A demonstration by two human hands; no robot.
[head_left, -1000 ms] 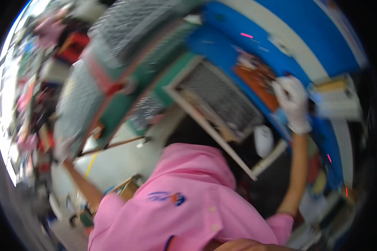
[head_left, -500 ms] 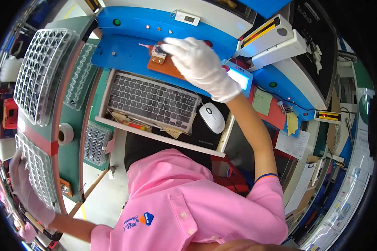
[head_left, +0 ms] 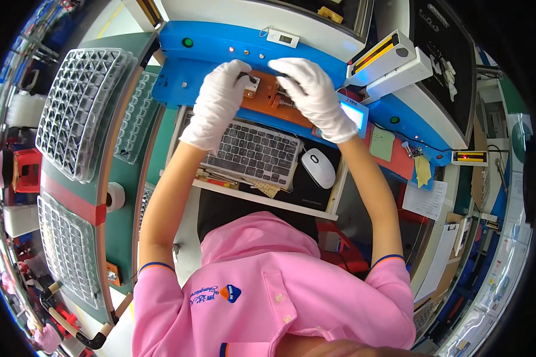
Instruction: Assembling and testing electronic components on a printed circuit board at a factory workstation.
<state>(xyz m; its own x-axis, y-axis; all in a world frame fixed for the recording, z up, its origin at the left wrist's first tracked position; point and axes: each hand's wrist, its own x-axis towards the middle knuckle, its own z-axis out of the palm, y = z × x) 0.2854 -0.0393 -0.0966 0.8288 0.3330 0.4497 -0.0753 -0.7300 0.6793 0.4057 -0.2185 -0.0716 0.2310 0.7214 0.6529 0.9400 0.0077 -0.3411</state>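
Both hands wear white gloves and are over an orange fixture point(head_left: 280, 115) on the blue bench. My left hand point(head_left: 214, 104) is at the fixture's left end, its fingers closed around a small dark part point(head_left: 246, 76) beside a light metal block point(head_left: 252, 88). My right hand point(head_left: 317, 98) hovers over the fixture's right half. Its fingers are curled and bent toward the thumb, with a dark bit showing at the tips; what they hold, if anything, is too small to name. A cylinder-like fitting point(head_left: 281, 101) on the fixture lies just below the right fingertips.
A keyboard point(head_left: 257, 152) and white mouse point(head_left: 318, 168) sit in a pulled-out drawer below the bench. To the left, clear plastic trays point(head_left: 80, 113) rest on a green shelf. A lit screen point(head_left: 354, 116) and a white sensor bar point(head_left: 393, 71) stand at the right.
My left hand has come from the lower tray at the far left to the fixture's left end. My right hand has moved rightward off that end. The whole view has shifted slightly.
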